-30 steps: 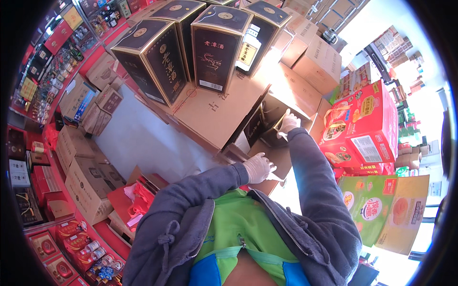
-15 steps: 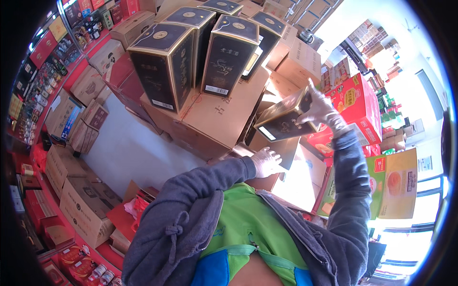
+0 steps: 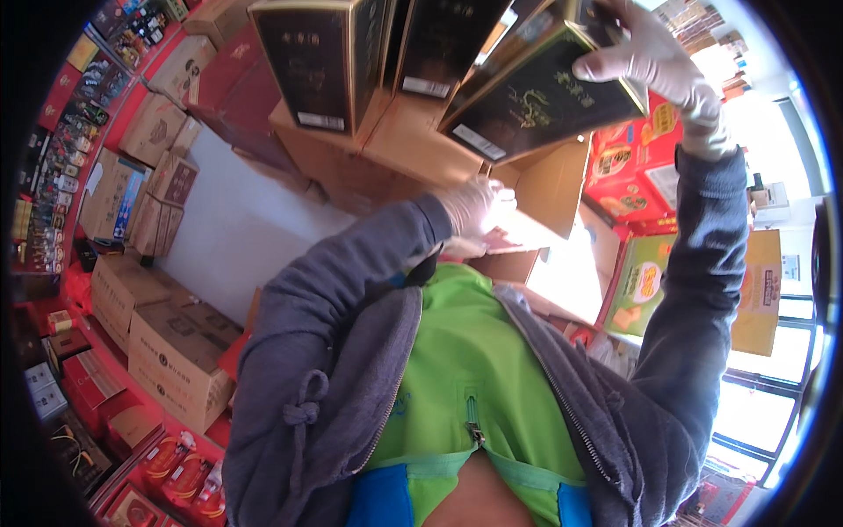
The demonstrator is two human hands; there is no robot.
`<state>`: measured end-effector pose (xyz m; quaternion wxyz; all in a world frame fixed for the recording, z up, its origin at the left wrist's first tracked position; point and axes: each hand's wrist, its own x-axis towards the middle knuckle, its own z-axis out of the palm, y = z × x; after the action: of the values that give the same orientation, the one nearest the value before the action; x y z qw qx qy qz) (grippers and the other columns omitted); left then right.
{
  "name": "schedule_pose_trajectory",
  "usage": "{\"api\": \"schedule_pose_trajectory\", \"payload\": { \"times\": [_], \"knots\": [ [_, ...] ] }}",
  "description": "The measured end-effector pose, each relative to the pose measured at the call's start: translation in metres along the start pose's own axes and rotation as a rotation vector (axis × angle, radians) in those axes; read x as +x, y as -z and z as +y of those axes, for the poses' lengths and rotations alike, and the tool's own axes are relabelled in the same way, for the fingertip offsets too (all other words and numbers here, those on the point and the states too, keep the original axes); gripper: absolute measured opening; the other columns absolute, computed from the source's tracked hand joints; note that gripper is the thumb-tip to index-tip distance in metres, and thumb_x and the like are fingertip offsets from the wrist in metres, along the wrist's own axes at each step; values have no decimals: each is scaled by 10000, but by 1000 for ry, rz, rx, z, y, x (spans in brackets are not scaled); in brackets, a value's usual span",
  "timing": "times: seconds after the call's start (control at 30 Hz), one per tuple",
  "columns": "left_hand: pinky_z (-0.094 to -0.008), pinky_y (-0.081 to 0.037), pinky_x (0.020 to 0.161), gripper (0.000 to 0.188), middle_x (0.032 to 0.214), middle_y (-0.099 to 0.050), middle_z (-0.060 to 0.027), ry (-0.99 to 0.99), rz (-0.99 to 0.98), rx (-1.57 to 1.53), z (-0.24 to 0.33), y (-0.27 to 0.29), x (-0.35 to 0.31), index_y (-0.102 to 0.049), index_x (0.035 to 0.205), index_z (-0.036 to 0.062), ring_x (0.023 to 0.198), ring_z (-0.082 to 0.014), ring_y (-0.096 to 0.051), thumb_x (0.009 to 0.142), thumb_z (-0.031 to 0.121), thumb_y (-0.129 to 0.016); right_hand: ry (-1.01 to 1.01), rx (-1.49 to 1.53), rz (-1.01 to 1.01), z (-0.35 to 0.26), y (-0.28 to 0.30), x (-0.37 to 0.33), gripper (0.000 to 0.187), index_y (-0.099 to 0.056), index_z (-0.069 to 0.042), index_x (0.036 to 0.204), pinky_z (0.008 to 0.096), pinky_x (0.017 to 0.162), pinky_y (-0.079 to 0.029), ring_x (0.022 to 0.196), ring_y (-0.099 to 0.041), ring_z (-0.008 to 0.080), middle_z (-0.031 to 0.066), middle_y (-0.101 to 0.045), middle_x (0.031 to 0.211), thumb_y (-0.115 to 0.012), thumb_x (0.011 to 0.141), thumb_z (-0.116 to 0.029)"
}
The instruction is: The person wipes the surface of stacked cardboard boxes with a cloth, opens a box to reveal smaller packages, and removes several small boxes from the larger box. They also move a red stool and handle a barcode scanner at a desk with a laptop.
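Observation:
My gloved right hand [image 3: 650, 61] grips the upper end of a black, gold-edged gift box [image 3: 536, 105], fingers across its top. The box is tilted, its white-labelled lower end near the edge of a cardboard carton [image 3: 408, 136]. Several matching boxes [image 3: 316, 66] stand upright on that carton, their tops cut off by the picture's edge. Below the held box is an open carton [image 3: 549, 184] with raised flaps. My gloved left hand [image 3: 474, 206] is closed at this open carton's near left edge. Strong sunlight washes out its fingertips.
Red printed cartons [image 3: 637, 158] and a green and yellow carton [image 3: 645, 285] stand at the right. More brown cartons [image 3: 176, 351] line the left, before shelves of bottles [image 3: 66, 184]. A dark red box [image 3: 237, 97] sits beside the stacked carton.
The held gift box has moved up and left, over the carton's edge, beside the standing boxes. My left hand has moved up slightly and its fingers have curled. The whole view has shifted.

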<state>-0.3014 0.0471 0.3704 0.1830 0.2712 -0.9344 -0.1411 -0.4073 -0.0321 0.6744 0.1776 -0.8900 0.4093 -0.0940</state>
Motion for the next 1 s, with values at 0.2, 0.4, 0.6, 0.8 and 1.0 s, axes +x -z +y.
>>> {"api": "schedule_pose_trajectory", "payload": {
  "times": [0.2, 0.4, 0.6, 0.8, 1.0],
  "knots": [
    [-374, -405, 973, 291, 1241, -552, -108, 92, 12, 17, -17, 7, -41, -601, 1100, 27, 1108, -264, -529, 863, 164, -502, 71, -164, -70, -42, -23, 0, 1155, -148, 40, 1446, 316, 1032, -364, 1214, -467, 297, 257, -477, 1308, -851, 586, -274],
    [-369, -394, 989, 316, 1214, -570, -121, 159, 33, -90, -27, 6, -52, -590, 1125, 10, 1113, -269, -524, 872, 181, -510, 156, -195, -78, -37, -45, 45, 1171, -139, 56, 1438, 331, 1044, -361, 1236, -455, 329, 285, -455, 1319, -854, 581, -299],
    [-382, -396, 991, 334, 1223, -568, -134, 176, 98, -78, -32, 3, -55, -589, 1162, 32, 1124, -281, -524, 876, 195, -527, 141, 3, -103, -52, -55, 60, 1129, -140, 81, 1428, 297, 957, -436, 1121, -541, 261, 227, -556, 1205, -838, 584, -192],
    [-390, -410, 978, 321, 1223, -564, -137, 197, 267, -59, -30, 1, -50, -602, 1139, 22, 1130, -300, -526, 853, 158, -544, 173, 3, -119, -67, -67, 82, 1100, -163, 127, 1398, 317, 893, -472, 1047, -594, 280, 262, -589, 1116, -815, 614, -284],
    [-394, -436, 947, 315, 1207, -565, -147, 168, 305, -69, -22, -8, -33, -605, 1108, 4, 1091, -308, -545, 824, 130, -557, 98, -139, -110, -55, -70, 85, 957, -384, 64, 1335, 361, 969, -429, 1130, -553, 337, 243, -575, 1184, -796, 631, -438]
  ]
}}
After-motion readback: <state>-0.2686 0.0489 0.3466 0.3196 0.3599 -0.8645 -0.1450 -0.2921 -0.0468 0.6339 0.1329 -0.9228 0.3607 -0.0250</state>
